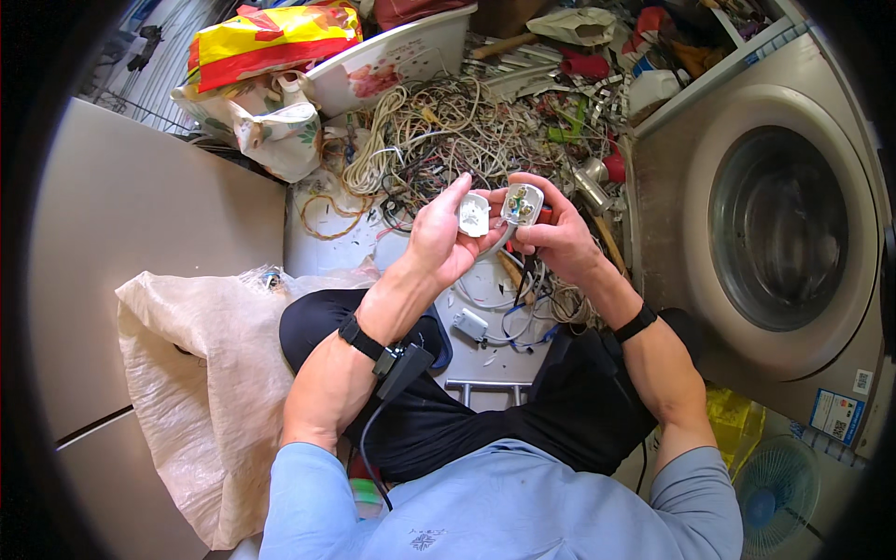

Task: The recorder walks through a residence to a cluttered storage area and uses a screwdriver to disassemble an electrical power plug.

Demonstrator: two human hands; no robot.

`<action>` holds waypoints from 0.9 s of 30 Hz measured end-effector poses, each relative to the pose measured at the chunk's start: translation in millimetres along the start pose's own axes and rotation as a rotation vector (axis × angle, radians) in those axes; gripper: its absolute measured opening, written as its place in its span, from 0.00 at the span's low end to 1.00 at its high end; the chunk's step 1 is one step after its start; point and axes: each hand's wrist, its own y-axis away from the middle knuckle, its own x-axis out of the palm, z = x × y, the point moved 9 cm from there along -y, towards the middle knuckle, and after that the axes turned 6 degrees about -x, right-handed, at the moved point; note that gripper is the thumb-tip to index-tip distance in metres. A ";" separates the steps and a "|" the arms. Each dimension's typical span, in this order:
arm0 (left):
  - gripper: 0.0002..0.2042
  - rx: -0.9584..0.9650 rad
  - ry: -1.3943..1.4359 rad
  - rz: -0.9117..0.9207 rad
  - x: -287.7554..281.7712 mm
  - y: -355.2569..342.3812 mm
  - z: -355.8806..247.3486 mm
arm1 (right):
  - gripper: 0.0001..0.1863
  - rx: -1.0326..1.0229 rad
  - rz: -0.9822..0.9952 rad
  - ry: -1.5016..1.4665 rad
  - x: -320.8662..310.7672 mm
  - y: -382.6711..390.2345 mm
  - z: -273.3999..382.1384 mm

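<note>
My left hand (pixel 437 238) holds a small white plug cover (pixel 473 216) between thumb and fingers. My right hand (pixel 556 235) grips the open white plug body (pixel 522 203), whose coloured wires and brass parts show inside. A dark cable (pixel 523 278) hangs down from the right hand. Both hands are raised close together above my knees, the two plug halves almost touching. Another small white plug (pixel 469 325) lies on the floor below the hands.
A tangled heap of wires and cables (pixel 439 131) covers the floor ahead. A washing machine (pixel 779 233) stands on the right, a white woven sack (pixel 201 373) on the left, a floral basin (pixel 387 61) and bags behind. A small fan (pixel 775 490) sits lower right.
</note>
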 end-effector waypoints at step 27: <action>0.19 0.090 -0.202 0.054 18.0 8.6 -1.6 | 0.40 -0.005 0.103 -0.182 -6.7 -4.3 0.6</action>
